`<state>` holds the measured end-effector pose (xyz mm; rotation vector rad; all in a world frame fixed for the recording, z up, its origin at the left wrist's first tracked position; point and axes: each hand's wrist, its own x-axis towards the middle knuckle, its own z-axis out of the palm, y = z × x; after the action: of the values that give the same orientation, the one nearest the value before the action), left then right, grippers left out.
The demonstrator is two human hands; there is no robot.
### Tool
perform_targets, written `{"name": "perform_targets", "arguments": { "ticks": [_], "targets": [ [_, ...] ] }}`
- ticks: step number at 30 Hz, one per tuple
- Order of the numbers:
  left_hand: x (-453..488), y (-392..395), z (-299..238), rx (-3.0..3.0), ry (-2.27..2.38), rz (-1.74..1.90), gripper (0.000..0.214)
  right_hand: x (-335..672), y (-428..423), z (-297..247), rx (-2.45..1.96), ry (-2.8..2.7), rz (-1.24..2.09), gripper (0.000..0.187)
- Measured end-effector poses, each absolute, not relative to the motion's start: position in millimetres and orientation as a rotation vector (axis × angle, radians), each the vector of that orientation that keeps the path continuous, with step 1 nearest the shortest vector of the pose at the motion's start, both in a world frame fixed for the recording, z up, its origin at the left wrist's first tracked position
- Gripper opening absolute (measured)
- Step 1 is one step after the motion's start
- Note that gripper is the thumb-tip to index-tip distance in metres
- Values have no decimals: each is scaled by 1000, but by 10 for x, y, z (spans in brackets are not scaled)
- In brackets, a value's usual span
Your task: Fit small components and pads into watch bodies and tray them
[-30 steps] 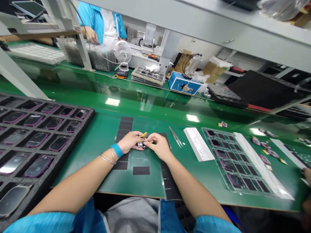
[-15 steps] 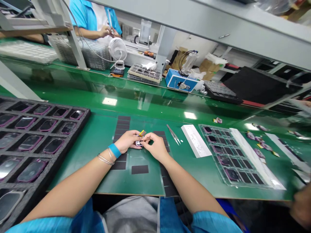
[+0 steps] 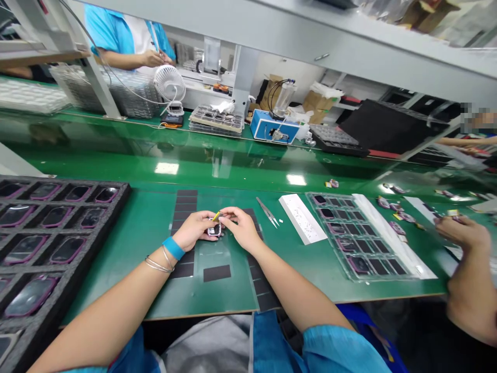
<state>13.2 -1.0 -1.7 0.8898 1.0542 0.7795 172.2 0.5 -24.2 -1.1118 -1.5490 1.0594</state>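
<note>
Head view: small purple-rimmed device housing (image 3: 214, 232), yellow tab (image 3: 216, 216) on top, over worktop (image 3: 310, 264); left hand (image 3: 193, 229) grip pinches edge, right hand (image 3: 241, 228) alongside, grip unclear. Likely light, stiff, fragile; best held by rim.

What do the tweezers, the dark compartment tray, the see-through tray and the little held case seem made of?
Tweezers: probably steel, with a grey metallic sheen.
Dark compartment tray: likely foam, matte and speckled.
See-through tray: probably moulded plastic, with glossy highlights and green showing through.
Little held case: metal or plastic, too small to tell; its rim looks pale and shiny.
</note>
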Motion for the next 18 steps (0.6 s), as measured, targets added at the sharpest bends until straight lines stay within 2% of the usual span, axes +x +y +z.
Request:
{"name": "perform_targets", "arguments": {
  "ticks": [3, 11, 18],
  "targets": [
    [124, -1, -25, 857, 1018, 752, 19, 1705, -8, -240, -1096, -1513, 1037, 15],
    [97, 4, -24, 833, 851, 737, 38, 1713, -59, -170, -1135, -1568, 849, 12],
    [132, -15, -65, 931, 979, 816, 37, 1679, -98, -157, -1160, -1713, 624, 8]
  ]
}}
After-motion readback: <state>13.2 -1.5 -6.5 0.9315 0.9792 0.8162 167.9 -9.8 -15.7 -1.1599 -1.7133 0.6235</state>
